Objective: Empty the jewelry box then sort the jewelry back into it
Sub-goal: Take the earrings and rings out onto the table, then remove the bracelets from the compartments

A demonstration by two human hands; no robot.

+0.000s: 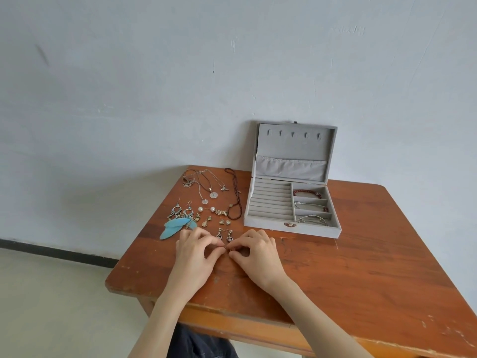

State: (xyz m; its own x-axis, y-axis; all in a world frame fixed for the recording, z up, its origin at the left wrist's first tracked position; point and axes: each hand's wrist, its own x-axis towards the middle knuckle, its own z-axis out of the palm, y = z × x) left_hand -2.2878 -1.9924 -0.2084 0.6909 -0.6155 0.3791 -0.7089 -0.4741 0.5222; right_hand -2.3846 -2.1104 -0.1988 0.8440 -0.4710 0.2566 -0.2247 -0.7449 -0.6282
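Observation:
A grey jewelry box [260, 224] stands open at the table's far side, lid upright. Its right compartments hold a red bead bracelet [307, 193] and two silver bracelets [311, 220]; the ring rows on the left look bare. Necklaces [206, 187], a dark bead necklace [236, 202], blue feather earrings [175, 226] and several small earrings [223, 232] lie on the table to the left of the box. My left hand [198, 250] and my right hand [254, 250] meet fingertip to fingertip just in front of the earrings, pinching something tiny that I cannot make out.
The wooden table [348, 267] is worn and scratched. It stands against a pale wall [154, 86]. The floor drops away past the table's left edge, with a dark skirting strip [56, 251] along the wall.

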